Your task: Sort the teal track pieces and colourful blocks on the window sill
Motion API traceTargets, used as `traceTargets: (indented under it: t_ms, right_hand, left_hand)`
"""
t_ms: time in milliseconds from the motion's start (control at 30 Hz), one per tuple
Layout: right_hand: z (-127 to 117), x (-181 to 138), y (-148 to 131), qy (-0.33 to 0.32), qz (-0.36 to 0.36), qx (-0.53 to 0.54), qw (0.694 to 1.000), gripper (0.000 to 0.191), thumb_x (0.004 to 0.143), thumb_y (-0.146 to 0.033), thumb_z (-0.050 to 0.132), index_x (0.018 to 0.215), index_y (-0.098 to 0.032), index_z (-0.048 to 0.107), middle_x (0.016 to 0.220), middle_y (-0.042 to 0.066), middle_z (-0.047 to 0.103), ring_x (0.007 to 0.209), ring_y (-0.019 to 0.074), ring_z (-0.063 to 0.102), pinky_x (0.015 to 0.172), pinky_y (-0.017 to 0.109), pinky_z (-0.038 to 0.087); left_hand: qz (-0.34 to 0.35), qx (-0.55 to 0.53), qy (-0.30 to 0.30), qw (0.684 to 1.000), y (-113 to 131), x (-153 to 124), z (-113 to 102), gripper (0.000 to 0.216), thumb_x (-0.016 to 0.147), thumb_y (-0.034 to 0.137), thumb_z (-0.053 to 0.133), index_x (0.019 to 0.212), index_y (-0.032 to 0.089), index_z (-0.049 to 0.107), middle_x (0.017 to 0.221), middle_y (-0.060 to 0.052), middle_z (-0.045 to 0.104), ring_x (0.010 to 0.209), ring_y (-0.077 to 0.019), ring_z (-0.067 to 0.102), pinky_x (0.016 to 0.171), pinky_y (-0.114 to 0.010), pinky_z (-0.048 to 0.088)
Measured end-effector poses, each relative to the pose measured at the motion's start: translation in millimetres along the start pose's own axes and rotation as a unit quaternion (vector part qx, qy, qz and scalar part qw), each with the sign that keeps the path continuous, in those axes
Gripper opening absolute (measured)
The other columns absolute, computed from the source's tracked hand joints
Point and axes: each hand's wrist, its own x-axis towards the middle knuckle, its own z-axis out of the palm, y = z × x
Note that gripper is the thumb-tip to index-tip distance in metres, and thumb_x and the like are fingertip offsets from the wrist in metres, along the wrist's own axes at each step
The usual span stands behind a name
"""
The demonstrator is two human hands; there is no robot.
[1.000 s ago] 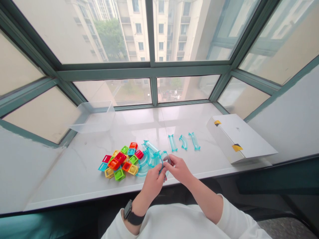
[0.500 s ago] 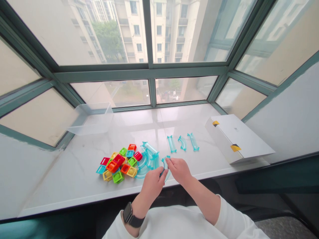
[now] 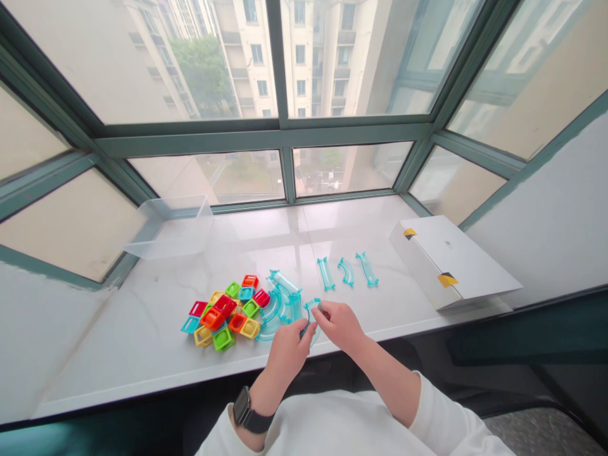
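Observation:
Both hands meet over a curved, see-through teal track piece [image 3: 311,307] near the front edge of the white window ledge [image 3: 142,354]. My left hand [image 3: 287,349], with a dark watch on its wrist, pinches the piece's near end. My right hand [image 3: 338,324] pinches its far end with closed fingers. Just to the left lies a heap of more teal curved tracks [image 3: 281,301], and beside it a pile of small coloured square frames [image 3: 223,313].
Three separate teal track pieces [image 3: 346,271] lie in a row further back on the ledge. A white flat box [image 3: 449,261] sits at the right, a clear plastic bin [image 3: 171,225] at the back left. Window frames surround the ledge.
The hands with the teal piece have shifted slightly back toward the near edge; the view has drifted a little. Everything else on the ledge stays put.

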Motion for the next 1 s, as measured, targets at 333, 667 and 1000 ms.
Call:
traceTargets:
  t_ms: [333,667,1000]
  right_hand:
    - [-9.4,3.0,14.8,0.015,0.000,-0.013,1.000,0.044,0.106,-0.040,0.040,0.067,-0.022,0.050,0.063,0.000,0.058,0.060,0.0152,0.052,0.060,0.029,0.027]
    - [-19.7,1.8,23.0,0.021,0.019,0.017,0.999,0.042,0.107,-0.040,0.039,0.074,-0.023,0.059,0.066,0.000,0.063,0.064,0.0171,0.060,0.063,0.028,0.035]
    - [-3.1,-18.7,21.6,0.017,-0.087,0.230,0.969,0.031,0.097,-0.032,0.062,0.128,-0.027,0.061,0.109,0.004,0.068,0.086,0.0159,0.070,0.078,0.030,0.058]
  left_hand:
    - [0.029,-0.058,-0.007,0.998,-8.0,-5.9,0.2,0.032,0.098,0.045,0.057,0.119,0.025,0.070,0.086,-0.005,0.075,0.065,-0.0206,0.066,0.066,-0.032,0.046]
    - [0.062,-0.084,-0.066,0.992,-10.9,-14.1,-5.0,0.027,0.103,0.039,0.051,0.119,0.026,0.067,0.088,-0.001,0.077,0.083,-0.0201,0.072,0.081,-0.033,0.053]
    - [0.020,-0.150,0.038,0.988,-20.9,-3.5,-5.2,0.029,0.100,0.046,0.055,0.117,0.024,0.064,0.089,-0.002,0.076,0.081,-0.0224,0.076,0.080,-0.036,0.057]
